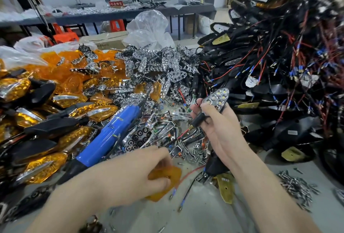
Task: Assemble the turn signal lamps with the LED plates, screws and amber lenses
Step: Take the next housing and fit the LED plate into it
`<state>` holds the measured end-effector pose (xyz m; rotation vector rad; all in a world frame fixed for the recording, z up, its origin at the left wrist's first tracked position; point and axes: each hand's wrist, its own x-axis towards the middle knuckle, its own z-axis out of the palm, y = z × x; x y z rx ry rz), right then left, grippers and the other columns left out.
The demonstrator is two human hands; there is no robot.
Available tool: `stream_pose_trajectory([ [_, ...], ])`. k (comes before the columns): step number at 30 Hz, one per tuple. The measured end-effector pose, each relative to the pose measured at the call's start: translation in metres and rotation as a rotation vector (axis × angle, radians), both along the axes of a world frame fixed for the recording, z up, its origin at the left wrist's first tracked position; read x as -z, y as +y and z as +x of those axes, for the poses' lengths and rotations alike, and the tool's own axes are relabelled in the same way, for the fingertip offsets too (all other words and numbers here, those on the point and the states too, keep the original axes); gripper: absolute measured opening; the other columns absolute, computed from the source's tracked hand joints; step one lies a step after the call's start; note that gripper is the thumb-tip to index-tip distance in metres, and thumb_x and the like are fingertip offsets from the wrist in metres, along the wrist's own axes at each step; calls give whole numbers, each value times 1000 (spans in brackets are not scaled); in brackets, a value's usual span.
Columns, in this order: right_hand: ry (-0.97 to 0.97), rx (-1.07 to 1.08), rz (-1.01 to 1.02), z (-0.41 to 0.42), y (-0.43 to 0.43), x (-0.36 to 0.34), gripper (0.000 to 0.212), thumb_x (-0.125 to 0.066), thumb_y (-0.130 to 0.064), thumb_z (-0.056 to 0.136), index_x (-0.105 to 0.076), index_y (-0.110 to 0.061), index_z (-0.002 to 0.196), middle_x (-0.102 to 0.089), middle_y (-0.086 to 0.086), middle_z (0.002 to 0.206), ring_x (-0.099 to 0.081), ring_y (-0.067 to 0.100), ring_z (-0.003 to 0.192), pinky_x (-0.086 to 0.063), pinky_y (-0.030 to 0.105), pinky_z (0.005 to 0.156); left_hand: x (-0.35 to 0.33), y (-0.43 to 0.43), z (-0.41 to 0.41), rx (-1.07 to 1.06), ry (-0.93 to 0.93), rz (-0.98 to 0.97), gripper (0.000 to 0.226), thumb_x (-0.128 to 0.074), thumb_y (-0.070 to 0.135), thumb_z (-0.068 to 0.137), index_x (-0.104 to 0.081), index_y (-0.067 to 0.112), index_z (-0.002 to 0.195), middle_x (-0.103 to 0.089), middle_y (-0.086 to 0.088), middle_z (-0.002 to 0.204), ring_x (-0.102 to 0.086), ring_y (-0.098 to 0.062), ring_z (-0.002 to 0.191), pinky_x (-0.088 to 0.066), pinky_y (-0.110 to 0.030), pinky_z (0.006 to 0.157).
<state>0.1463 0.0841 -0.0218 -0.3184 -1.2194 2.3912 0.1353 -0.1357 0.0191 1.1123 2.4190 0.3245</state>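
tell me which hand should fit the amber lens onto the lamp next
Left: the left hand pinches an amber lens; the right hand is occupied gripping the lamp.

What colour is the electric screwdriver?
The electric screwdriver is blue, black at its lower end; head view.

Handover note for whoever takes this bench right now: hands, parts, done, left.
Left hand: pinches a loose lens low over the table.
Right hand: grips a lamp, LEDs showing, no lens on it.
Screwdriver lies beside the left hand; screws are at right.
Done: finished lamps piled at left.
Left: fit this lens, then probably work through the housings at right.
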Motion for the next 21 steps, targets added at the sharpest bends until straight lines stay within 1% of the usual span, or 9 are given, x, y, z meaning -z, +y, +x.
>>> stream_pose_trajectory([
  [2,19,-27,21,0,0,0,19,-53,4,102,-53,-7,118,-68,9,108,-75,20,95,-61,40,91,-19,-3,-9,-68,-196,177,15,-58,55,91,-49,46,98,-71,20,94,-67,-1,76,-57,-19,72],
  [4,29,-39,48,-1,0,-1,22,-51,7,100,-53,-5,119,-68,7,107,-75,21,97,-57,44,95,-37,0,-22,-141,-317,377,19,-59,58,89,-51,42,96,-76,6,96,-73,-18,77,-62,-33,65],
  [5,32,-42,55,-2,0,-1,25,-50,9,100,-52,-4,120,-68,8,108,-74,22,98,-56,46,97,-42,6,-28,-187,-361,502,23,-61,53,90,-52,35,101,-77,-1,95,-74,-24,77,-61,-34,60],
  [7,39,-57,58,-2,1,-1,30,-48,13,99,-50,-3,124,-64,12,113,-74,22,99,-57,45,95,-44,22,-40,-320,-453,766,20,-57,35,98,-51,20,109,-76,-9,90,-73,-27,74,-56,-31,53],
  [9,42,-84,68,-2,1,-1,34,-46,15,98,-48,-1,128,-63,13,114,-73,22,102,-59,41,91,-40,39,-46,-485,-521,920,19,-53,29,102,-54,13,112,-71,-9,83,-68,-21,64,-51,-29,48],
  [12,39,-98,87,-2,0,0,35,-45,17,97,-51,-4,126,-67,8,110,-72,21,102,-58,41,91,-30,58,-50,-653,-660,1032,24,-51,29,104,-60,10,115,-63,-8,79,-61,-16,55,-47,-26,43],
  [16,37,-107,76,-1,1,-2,34,-47,17,97,-56,-6,119,-68,9,114,-72,23,105,-57,44,95,-20,70,-56,-743,-872,1112,34,-40,36,107,-62,10,108,-64,-3,68,-59,-15,56,-49,-23,44],
  [18,33,-121,42,0,1,-3,30,-48,13,98,-57,-5,119,-69,10,117,-71,26,110,-60,43,95,-15,70,-59,-741,-991,1146,44,-32,39,108,-62,8,110,-65,-5,75,-58,-15,65,-52,-23,52],
  [21,28,-141,-105,1,2,-7,17,-46,-2,101,-54,-5,116,-67,14,118,-71,29,112,-58,48,96,-7,68,-64,-756,-1155,1212,42,-31,31,107,-61,3,119,-65,-11,92,-56,-17,75,-55,-24,60],
])
